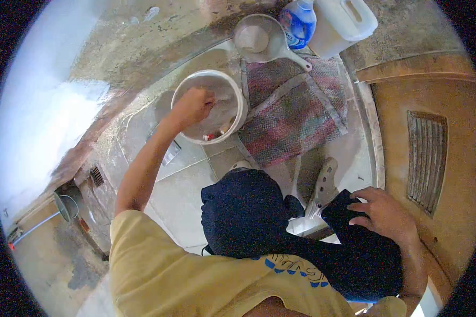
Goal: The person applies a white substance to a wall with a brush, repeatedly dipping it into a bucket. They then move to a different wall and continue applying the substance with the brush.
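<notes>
My left hand is inside the upper part of a white round bucket. Its fingers are curled closed, and what they hold, if anything, is hidden. Greyish contents show in the bucket, with a small red-and-white item near the front rim. My right hand rests on my dark-trousered knee, fingers apart and holding nothing.
Behind the bucket are a pale dipper with something white in it, a blue bottle and a whitish jug. A woven mat lies to the right, near a wooden door with a vent.
</notes>
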A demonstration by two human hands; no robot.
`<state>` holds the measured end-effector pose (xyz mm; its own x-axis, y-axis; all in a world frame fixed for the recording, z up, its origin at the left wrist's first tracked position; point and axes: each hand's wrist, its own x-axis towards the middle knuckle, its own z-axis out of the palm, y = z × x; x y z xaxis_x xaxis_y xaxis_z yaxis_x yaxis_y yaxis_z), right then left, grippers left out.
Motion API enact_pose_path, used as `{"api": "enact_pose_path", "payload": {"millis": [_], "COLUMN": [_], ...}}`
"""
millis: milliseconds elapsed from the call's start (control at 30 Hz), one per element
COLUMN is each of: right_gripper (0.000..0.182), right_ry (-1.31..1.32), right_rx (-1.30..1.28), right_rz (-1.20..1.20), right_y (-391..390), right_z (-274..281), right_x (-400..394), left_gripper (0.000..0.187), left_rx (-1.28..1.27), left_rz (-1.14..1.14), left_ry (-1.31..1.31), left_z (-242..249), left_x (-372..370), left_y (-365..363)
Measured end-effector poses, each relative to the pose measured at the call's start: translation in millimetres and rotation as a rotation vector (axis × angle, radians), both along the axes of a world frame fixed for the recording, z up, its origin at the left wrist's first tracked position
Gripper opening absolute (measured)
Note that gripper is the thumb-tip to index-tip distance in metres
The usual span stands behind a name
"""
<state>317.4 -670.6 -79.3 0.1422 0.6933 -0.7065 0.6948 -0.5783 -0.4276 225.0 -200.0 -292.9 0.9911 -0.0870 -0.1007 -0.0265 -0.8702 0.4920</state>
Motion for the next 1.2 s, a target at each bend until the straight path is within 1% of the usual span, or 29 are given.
{"api": "enact_pose_path", "payload": {"millis": [67, 133, 167, 233, 300, 367, 400, 467, 500, 567, 600, 667, 700, 733, 767, 800, 833, 867, 900, 967, 1000, 1067, 1100, 1133, 1200], "right_gripper": [0.037, 0.036, 0.036, 0.036, 0.036, 0.036, 0.036, 0.038, 0.038, 0.039, 0.039, 0.039, 0.039, 0.041, 0.042, 0.042, 0.045, 0.047, 0.047, 0.046, 0.046, 0.045, 0.041, 0.041, 0.04], "right_ry": [-0.003, 0.007, 0.022, -0.001, -0.015, -0.062, -0.062, 0.001, 0.001, -0.01, -0.017, 0.053, 0.046, 0.123, 0.2, 0.191, 0.243, 0.295, 0.285, 0.346, 0.33, 0.495, 0.473, 0.455, 0.245], "right_rx": [0.013, 0.007, -0.001, 0.031, 0.063, 0.125, 0.137, 0.087, 0.1, 0.161, 0.17, 0.313, 0.322, 0.469, 0.612, 0.617, 0.623, 0.631, 0.639, 0.787, 0.8, 0.622, 0.719, 0.734, 0.833], "right_rz": [0.062, 0.078, 0.104, 0.15, 0.195, 0.306, 0.317, 0.387, 0.399, 0.536, 0.549, 0.585, 0.602, 0.517, 0.431, 0.451, 0.438, 0.423, 0.437, 0.369, 0.37, 0.038, 0.007, -0.009, 0.303], "right_y": [1, 10, 14, 17, 19, 22, 26, 36, 41, 51, 60, 86, 98, 109, 120, 133, 147, 158, 166, 177, 183, 195, 197, 198, 199], "right_z": [3, 11, 13, 15, 13, 9, 9, 10, 7, -2, -4, -8, -10, -13, -14, -13, -10, -9, -10, -15, -15, -14, -18, -19, -15], "right_x": [4, 7, 8, 11, 16, 22, 24, 28, 30, 33, 34, 37, 37, 36, 34, 30, 24, 17, 11, 0, -3, -5, -5, -5, -2], "left_gripper": [0.014, 0.015, 0.016, 0.018, 0.021, 0.024, 0.024, 0.024, 0.024, 0.02, 0.02, 0.022, 0.022, 0.022, 0.022, 0.022, 0.022, 0.022, 0.023, 0.028, 0.028, 0.033, 0.035, 0.035, 0.037], "left_rx": [-0.031, -0.031, -0.035, -0.032, -0.029, -0.233, -0.223, -0.535, -0.523, -0.953, -0.946, -1.28, -1.42, -1.415, -1.554, -1.697, -1.777, -1.776, -1.839, -1.966, -1.961, -2.12, -2.172, -2.167, -1.912], "left_rz": [0.084, 0.046, 0.019, 0.052, 0.084, 0.526, 0.538, 0.758, 0.77, 1.075, 1.081, 1.173, 1.202, 1.204, 1.239, 1.266, 1.237, 1.229, 1.159, 1.044, 1.023, 0.949, 0.933, 0.906, 0.869], "left_ry": [0.089, 0.084, 0.084, 0.042, 0.009, 0.063, 0.059, -0.025, -0.031, -0.227, -0.242, -0.454, -0.46, -0.482, -0.549, -0.619, -0.59, -0.615, -0.558, -0.431, -0.437, -0.341, -0.311, -0.294, -0.357], "left_z": [20, -4, -3, 0, 19, 52, 66, 88, 93, 97, 98, 94, 92, 90, 93, 97, 101, 101, 102, 99, 107, 126, 130, 136, 162], "left_x": [1, -2, -4, -12, -21, -38, -49, -73, -85, -107, -118, -138, -146, -153, -152, -151, -150, -148, -143, -130, -117, -91, -77, -63, -29], "left_y": [-5, 2, 3, 9, 1, -14, -17, -22, -25, -32, -35, -39, -41, -45, -54, -64, -72, -79, -86, -92, -96, -100, -95, -90, -83]}}
